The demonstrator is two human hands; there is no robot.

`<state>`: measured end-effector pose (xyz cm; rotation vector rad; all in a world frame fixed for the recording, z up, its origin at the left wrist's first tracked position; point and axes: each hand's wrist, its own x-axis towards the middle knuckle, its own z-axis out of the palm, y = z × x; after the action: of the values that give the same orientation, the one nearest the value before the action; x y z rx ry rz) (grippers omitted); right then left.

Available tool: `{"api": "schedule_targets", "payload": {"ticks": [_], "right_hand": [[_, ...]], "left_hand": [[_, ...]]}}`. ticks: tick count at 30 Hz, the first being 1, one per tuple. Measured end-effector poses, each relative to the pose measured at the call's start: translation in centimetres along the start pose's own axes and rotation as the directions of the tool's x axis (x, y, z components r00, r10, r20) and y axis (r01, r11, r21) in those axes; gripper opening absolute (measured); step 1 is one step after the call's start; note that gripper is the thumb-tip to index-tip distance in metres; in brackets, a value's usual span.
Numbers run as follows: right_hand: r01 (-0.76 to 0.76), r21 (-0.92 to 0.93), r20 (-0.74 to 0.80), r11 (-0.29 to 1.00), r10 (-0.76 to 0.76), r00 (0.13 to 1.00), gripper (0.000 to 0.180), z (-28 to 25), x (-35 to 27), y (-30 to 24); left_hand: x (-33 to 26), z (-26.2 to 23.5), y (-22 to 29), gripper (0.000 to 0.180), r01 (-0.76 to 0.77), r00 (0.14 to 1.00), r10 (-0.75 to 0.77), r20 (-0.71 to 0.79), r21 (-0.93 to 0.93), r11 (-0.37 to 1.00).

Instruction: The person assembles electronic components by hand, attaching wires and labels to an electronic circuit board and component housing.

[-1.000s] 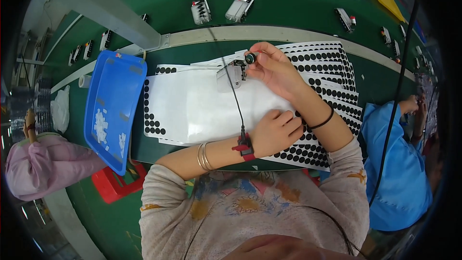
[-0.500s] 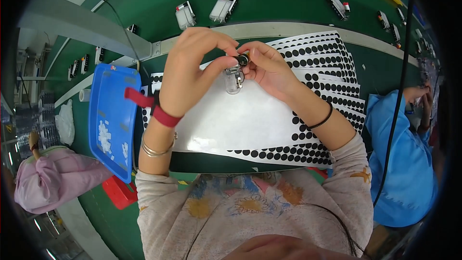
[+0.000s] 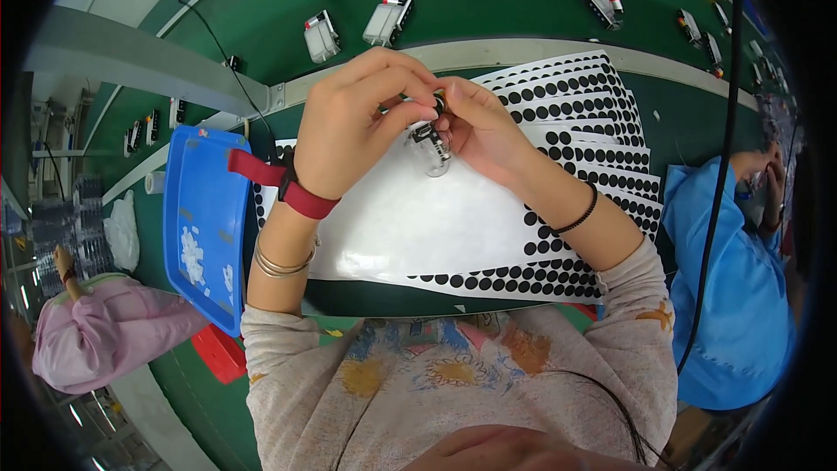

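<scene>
Both hands meet over a white sheet point(image 3: 392, 218). Between them is a small clear plastic device point(image 3: 433, 157) with a black strip along it and a round black part at its top. My left hand point(image 3: 362, 118) pinches the top of it with thumb and fingers. From the other side, my right hand point(image 3: 488, 135) grips the device with thumb and curled fingers. The clear lower end hangs out below my fingertips, tilted. My fingers hide much of the top part.
Under the white sheet fan out sheets of black round stickers point(image 3: 584, 113). At left stands a blue tray point(image 3: 205, 209) with small white pieces. Beyond a pale rail point(image 3: 488, 51), similar devices point(image 3: 388, 20) lie on a green surface. A person in blue point(image 3: 728, 288) is at right, one in pink point(image 3: 113, 323) at left.
The device has turned between my fingers: its clear lower end has swung a little to the right, showing more of the black strip. Both hands stay closed on it.
</scene>
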<state>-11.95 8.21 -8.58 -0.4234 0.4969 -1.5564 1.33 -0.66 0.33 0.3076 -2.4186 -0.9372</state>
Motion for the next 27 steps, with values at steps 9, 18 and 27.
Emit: {"api": "schedule_targets", "payload": {"ticks": [9, 18, 27], "right_hand": [[0.076, -0.102, 0.081, 0.992, -0.068, 0.994, 0.017, -0.2, -0.2, -0.9], [0.148, -0.021, -0.175, 0.989, -0.149, 0.973, 0.014, -0.8, 0.5, -0.4], [0.144, -0.264, -0.155, 0.954, -0.19, 0.97, 0.016, 0.4, 0.0, -0.6]], "left_hand": [[1.2, -0.8, -1.1, 0.03, 0.063, 0.996, -0.056, -0.073, 0.096, 0.993], [-2.3, 2.0, -2.7, 0.041, 0.277, 0.949, -0.288, -0.128, -0.102, 0.956], [-2.5, 1.6, -3.6, 0.029, 0.421, 0.851, -0.525, 0.018, -0.621, 0.661]]}}
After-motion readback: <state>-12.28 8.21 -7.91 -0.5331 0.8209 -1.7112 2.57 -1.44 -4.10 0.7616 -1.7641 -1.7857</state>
